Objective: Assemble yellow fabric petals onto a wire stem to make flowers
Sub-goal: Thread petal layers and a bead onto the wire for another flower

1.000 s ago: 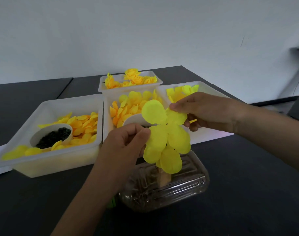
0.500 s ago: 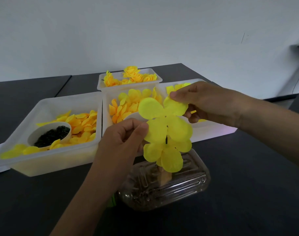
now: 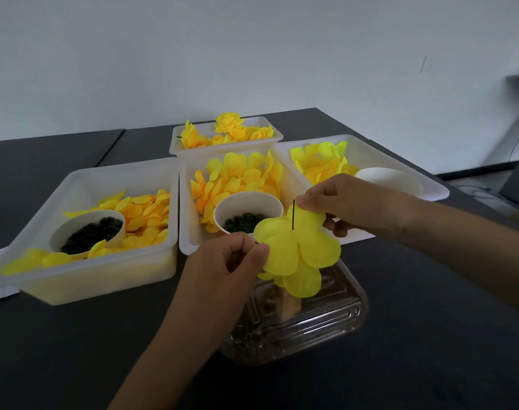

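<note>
- The petal piece (image 3: pixel 296 247), a bright yellow fabric cluster of rounded lobes, is held in the air just above a clear plastic box (image 3: pixel 299 324) at the near middle of the dark bench (image 3: pixel 429 335); a thin dark wire stem (image 3: pixel 293 214) pokes up through its upper part
- The left hand (image 3: pixel 225 261) has its grip closed on the piece's left edge, thumb and forefinger pinching the fabric; the right hand (image 3: pixel 350 205) pinches the top lobe beside the wire tip, its other fingers curled under
- Behind the hands stand four white trays; the left tray (image 3: pixel 84 279) holds orange-yellow petals and a paper cup (image 3: pixel 87 232) of small dark rings; the middle tray (image 3: pixel 187 202) holds more petals and a second cup (image 3: pixel 246 211) of rings
- The right tray (image 3: pixel 429 184) holds paler yellow petals and a white cup; the far tray (image 3: pixel 270 128) holds finished flowers (image 3: pixel 228 131)
</note>
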